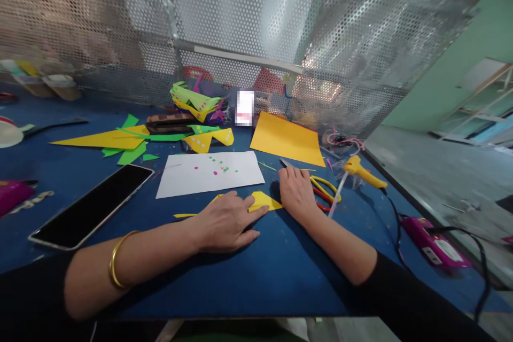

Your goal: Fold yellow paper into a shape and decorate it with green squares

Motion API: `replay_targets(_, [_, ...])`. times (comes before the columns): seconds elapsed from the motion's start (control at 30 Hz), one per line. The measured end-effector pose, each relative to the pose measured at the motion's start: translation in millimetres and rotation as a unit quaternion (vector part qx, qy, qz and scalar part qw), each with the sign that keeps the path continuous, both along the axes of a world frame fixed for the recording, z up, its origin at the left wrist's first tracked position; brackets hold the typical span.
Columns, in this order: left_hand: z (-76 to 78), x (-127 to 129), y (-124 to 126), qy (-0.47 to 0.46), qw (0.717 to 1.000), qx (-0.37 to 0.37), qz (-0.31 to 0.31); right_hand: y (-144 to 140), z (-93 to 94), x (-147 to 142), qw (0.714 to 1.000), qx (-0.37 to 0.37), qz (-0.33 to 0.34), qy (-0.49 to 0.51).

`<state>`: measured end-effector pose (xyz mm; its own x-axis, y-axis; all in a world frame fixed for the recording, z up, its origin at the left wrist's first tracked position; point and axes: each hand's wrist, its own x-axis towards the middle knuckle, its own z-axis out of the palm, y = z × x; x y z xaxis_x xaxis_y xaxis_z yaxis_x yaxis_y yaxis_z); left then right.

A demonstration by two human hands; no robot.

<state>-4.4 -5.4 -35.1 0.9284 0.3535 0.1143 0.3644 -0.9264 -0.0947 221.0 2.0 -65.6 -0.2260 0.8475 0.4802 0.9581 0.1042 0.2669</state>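
Note:
My left hand (pixel 226 222) lies over a folded or cut piece of yellow paper (pixel 258 200) and presses it to the blue table. Its index finger rests on the paper, and the thumb is stretched out apart from it. My right hand (pixel 296 189) is curled over the middle of a pair of scissors (pixel 336 197) with red and yellow handles. The blade tip shows past its fingertips, while the handle loops stick out on the right. A narrow yellow strip (pixel 185 216) pokes out left of my left hand.
Beyond my hands are a white sheet (pixel 208 173) with small paper bits, an orange-yellow sheet (pixel 286 141) and cut-out paper glasses (pixel 208 139). A phone (pixel 94 206) lies left. On the right are a yellow glue gun (pixel 364 172), a magenta box (pixel 435 243) and cables. A perforated metal screen (pixel 240 16) stands behind.

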Motion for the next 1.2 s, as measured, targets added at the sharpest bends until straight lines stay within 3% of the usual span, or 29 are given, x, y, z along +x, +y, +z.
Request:
replay_targets(0.17, [-4.5,-0.4,-0.5,-0.008,1.0,0.015,0.002,-12.2,7.3,-4.7,0.999,-0.005,0.038,0.035])
replay_targets(0.23, [-6.0,0.4,-0.6,-0.009,1.0,0.014,0.001,-25.1,7.3,-10.2,0.991,-0.025,0.077,0.102])
replay_targets(0.33, [-5.9,1.6,-0.2,-0.007,1.0,0.007,0.005,-47.8,3.6,-21.3,0.946,-0.099,0.152,0.269])
replay_targets(0.4, [-4.9,-0.1,0.2,-0.009,1.0,-0.006,0.005,-59.7,1.4,-27.0,0.927,-0.134,0.171,0.305])
replay_targets(0.5, [-4.7,-10.6,0.2,-0.041,0.997,-0.063,0.033,-68.8,2.3,-30.2,0.939,-0.167,0.18,0.243])
replay_targets(0.6, [-7.5,-28.6,-2.3,-0.155,0.964,-0.163,0.142,-70.7,6.6,-30.1,0.951,-0.183,0.201,0.146])
replay_targets(0.77, [-12.1,-50.1,-8.5,-0.223,0.92,-0.182,0.266,-69.8,7.3,-29.8,0.961,-0.161,0.22,0.044])
replay_targets(0.87, [-12.6,-50.4,-8.2,-0.231,0.908,-0.199,0.286,-69.5,5.8,-30.4,0.962,-0.147,0.231,0.018])
replay_targets(1.03, [-10.0,-43.7,-3.6,-0.219,0.913,-0.196,0.283,-69.4,12.7,-41.6,0.956,-0.119,0.267,0.016])
replay_targets(1.2, [-8.3,-44.0,-2.7,-0.205,0.921,-0.186,0.274,-62.6,17.7,-63.2,0.939,-0.152,0.307,0.027])
